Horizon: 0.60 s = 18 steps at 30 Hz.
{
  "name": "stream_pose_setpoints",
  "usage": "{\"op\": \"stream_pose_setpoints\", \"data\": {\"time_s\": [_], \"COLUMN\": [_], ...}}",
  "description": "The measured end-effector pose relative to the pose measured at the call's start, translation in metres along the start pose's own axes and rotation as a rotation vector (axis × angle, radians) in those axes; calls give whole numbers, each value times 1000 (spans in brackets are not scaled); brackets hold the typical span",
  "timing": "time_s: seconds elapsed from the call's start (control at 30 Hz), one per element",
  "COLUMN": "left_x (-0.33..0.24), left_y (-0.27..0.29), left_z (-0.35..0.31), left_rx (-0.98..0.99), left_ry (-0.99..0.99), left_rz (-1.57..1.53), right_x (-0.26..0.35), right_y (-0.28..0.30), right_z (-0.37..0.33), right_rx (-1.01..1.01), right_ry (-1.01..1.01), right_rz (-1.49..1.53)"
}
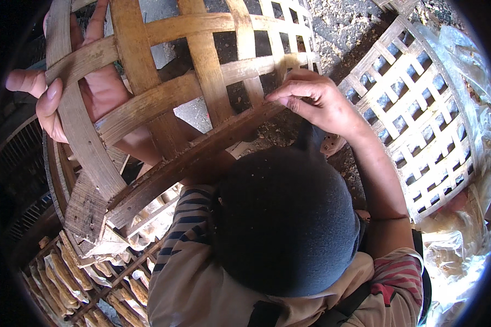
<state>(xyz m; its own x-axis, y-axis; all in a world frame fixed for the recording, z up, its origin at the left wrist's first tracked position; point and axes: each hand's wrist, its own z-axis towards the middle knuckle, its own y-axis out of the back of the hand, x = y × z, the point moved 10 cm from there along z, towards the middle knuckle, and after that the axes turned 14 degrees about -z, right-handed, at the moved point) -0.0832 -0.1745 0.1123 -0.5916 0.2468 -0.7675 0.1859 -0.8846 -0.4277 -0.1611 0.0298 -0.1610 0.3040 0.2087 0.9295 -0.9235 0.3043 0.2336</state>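
Note:
A large woven bamboo lattice panel [202, 54] with a dark wooden edge bar [202, 143] stands tilted across the upper left. Behind it is my left hand [106, 92], its palm showing through the gaps and some fingers hooked around the outermost strip. My right hand [319, 101] pinches the panel at the upper right end of the edge bar; whether something small sits between those fingertips cannot be made out. A dark cap [289, 223] fills the lower middle and hides what lies beneath.
Another bamboo lattice panel [414, 120] leans at the right, beside crumpled clear plastic [458, 256]. Wooden racks at lower left hold several long brown pieces in pale wrapping [65, 272]. A wooden block [90, 212] stands below the panel. Debris litters the ground [349, 32].

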Motion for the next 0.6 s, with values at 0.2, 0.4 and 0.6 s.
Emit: {"op": "stream_pose_setpoints", "data": {"time_s": [0.2,0.4,0.6], "left_x": [-1,-3,-9], "left_y": [-1,0,-1], "left_z": [-2,-4,-8], "left_rx": [1,5,10], "left_ry": [-1,-18,-41], "left_rz": [0,-1,16], "right_x": [-10,-3,-4], "right_y": [6,6,5], "right_z": [-7,-2,-3], "right_rx": [-45,-103,-159], "right_ry": [30,64,54], "right_rz": [-246,-257,-220]}}
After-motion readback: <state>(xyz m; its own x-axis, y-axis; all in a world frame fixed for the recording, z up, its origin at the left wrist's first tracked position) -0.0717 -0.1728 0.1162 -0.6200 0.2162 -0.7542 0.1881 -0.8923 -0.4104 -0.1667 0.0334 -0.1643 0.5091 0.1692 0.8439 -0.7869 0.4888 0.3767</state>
